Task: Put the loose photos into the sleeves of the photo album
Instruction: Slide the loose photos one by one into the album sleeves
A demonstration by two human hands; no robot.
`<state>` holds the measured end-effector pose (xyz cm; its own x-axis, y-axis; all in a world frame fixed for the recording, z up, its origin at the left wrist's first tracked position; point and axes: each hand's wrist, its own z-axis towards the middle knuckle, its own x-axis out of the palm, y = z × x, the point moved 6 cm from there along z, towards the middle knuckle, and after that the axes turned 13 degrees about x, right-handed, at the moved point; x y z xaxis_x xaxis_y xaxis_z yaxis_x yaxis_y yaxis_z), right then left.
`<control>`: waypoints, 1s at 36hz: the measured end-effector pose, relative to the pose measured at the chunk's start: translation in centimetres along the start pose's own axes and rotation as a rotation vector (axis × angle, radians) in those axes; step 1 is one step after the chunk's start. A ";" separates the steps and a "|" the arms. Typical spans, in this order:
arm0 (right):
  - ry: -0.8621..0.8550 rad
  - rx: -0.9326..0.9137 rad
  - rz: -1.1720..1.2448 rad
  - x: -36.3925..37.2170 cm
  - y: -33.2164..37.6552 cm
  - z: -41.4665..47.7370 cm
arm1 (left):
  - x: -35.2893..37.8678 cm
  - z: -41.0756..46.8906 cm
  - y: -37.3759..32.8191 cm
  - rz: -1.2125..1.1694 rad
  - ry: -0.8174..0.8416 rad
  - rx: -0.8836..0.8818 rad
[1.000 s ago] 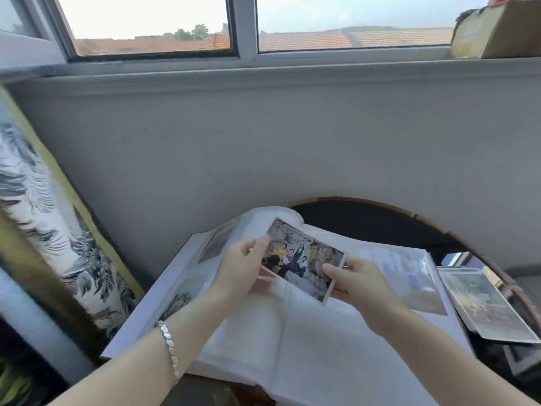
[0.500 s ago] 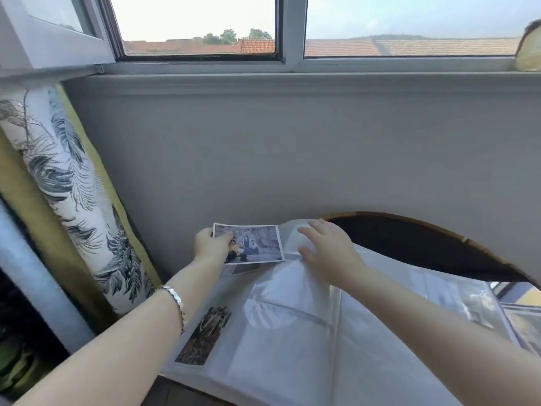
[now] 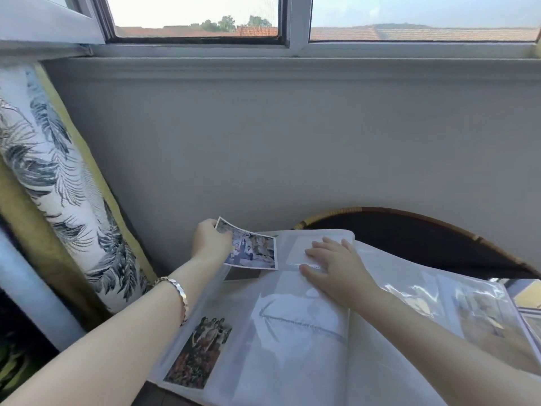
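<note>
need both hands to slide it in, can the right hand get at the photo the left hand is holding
Probably yes: the right hand rests flat on the album page right beside the photo the left hand grips by its corner, with nothing between them.

Two forearms, uncovered up to frame edge, at 8 o'clock and 4 o'clock. Left hand (image 3: 209, 240) and right hand (image 3: 336, 266) likewise uncovered. One item worn: metal link bracelet (image 3: 179, 291) round left wrist, 8 o'clock of frame centre; silvery, warm gold-tone glint, small faceted links.
</note>
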<state>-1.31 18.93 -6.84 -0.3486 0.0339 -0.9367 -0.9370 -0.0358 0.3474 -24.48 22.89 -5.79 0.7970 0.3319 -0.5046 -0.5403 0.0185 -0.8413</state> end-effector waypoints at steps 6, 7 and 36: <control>-0.014 0.003 0.028 -0.1 0.0 -0.1 | 0.0 0.9 -0.4 0.040 -0.088 0.093; -0.015 0.004 0.033 -0.2 0.0 -0.1 | 0.3 0.9 -0.3 0.028 -0.092 0.097; -0.106 0.075 0.163 0.0 -0.5 -0.1 | 4.6 1.8 0.2 -0.052 0.339 -0.051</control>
<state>-0.79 18.86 -7.01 -0.4923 0.1392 -0.8592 -0.8656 0.0251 0.5001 -21.45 26.11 -7.92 0.8721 -0.0011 -0.4893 -0.4892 -0.0233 -0.8719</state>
